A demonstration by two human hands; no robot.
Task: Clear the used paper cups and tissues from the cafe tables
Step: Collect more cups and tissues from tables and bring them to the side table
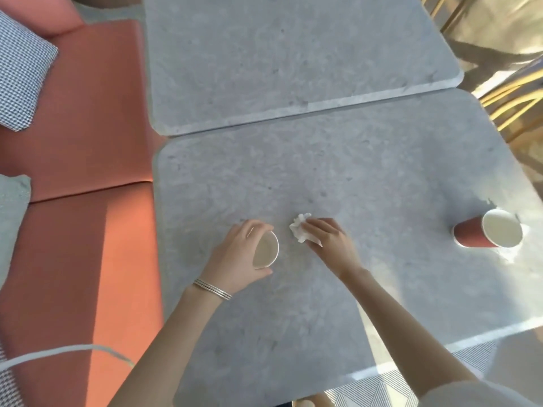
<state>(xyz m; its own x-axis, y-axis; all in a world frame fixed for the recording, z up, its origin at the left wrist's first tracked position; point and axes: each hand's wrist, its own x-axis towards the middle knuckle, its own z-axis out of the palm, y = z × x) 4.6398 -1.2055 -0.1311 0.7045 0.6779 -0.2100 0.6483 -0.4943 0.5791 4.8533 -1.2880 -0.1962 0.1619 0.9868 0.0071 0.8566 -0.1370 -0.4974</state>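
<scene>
My left hand point(238, 254) is wrapped around a paper cup point(266, 249) with a white rim and pale inside, near the middle of the near grey stone table point(367, 177). Just to its right lies a crumpled white tissue point(299, 229), and the fingers of my right hand point(326, 235) are closed on it against the tabletop. A second paper cup point(487, 233), red outside and white inside, stands alone near the table's right edge.
A second grey stone table point(279, 54) butts against the far side of this one. An orange bench seat point(88, 142) with a houndstooth cushion point(20, 74) runs along the left. Gold chair frames point(511, 98) stand at the right.
</scene>
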